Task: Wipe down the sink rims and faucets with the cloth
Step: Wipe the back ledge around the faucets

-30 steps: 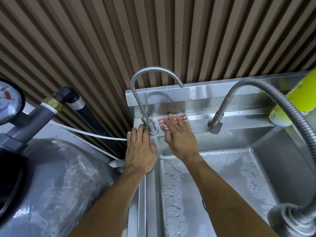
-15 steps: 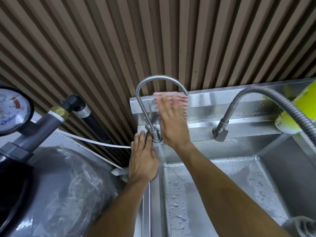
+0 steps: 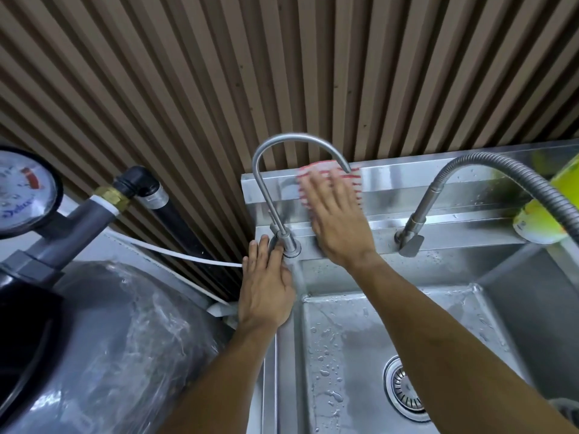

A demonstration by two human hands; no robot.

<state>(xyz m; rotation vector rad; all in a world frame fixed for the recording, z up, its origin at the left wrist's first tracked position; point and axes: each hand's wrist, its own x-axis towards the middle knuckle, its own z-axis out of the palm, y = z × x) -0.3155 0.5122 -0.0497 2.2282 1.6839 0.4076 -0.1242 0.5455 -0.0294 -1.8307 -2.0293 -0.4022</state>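
Head view: cloth (image 3: 329, 173) blurred, half-hidden.

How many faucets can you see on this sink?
2. A thin curved faucet stands at the sink's back left corner, beside the left hand. A flexible ribbed faucet stands further right on the back ledge. More may be out of frame to the right.

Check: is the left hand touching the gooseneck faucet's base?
Touching. The head view shows the left hand flat on the sink rim, its fingertips pressed against the base of the gooseneck faucet with no gap visible.
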